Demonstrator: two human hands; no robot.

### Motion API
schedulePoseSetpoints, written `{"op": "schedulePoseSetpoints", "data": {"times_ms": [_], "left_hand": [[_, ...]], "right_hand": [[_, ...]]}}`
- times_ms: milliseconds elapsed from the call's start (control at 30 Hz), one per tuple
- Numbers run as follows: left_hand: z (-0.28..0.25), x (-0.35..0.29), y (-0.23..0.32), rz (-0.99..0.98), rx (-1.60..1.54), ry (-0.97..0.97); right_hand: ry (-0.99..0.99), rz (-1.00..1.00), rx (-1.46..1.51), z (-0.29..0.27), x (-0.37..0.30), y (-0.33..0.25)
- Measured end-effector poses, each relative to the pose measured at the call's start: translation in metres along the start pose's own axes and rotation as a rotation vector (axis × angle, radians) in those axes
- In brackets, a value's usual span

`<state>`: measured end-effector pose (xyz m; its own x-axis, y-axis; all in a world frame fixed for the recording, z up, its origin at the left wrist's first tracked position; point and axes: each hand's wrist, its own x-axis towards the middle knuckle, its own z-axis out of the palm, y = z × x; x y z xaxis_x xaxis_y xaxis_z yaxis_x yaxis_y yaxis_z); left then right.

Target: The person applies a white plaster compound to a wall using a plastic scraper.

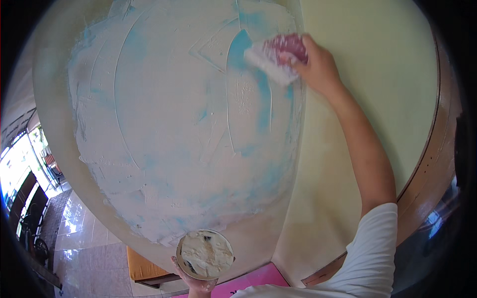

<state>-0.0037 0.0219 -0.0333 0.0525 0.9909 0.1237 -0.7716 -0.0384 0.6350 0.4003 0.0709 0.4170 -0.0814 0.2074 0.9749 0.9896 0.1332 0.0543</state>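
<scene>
In my right hand, up against the wall near the corner, is a wide putty scraper with a purple-red grip, smeared with white paste. Its pale, slightly blurred blade end points left at the wall. My left hand, low and near my body, cups a round tub from underneath. Whitish putty fills the tub, its surface uneven with a few dark spots. White putty covers much of the wall before me in uneven strokes with raised ridges, and blue shows through in places.
A plain pale yellow-green wall meets the coated one at a corner on the right. Below stand an orange-topped bench and a bright pink panel. Tiled floor runs at the left toward a dark gate and a bicycle.
</scene>
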Motion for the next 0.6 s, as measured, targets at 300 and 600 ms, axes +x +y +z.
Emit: {"op": "schedulePoseSetpoints", "data": {"times_ms": [300,600], "left_hand": [[0.048,-0.006,0.03,-0.308,-0.454,-0.062],[0.058,-0.006,0.034,-0.321,-0.784,0.026]], "right_hand": [[-0.417,-0.174,-0.243,0.03,-0.067,0.011],[0.011,0.089,0.043,0.011,0.02,0.024]]}}
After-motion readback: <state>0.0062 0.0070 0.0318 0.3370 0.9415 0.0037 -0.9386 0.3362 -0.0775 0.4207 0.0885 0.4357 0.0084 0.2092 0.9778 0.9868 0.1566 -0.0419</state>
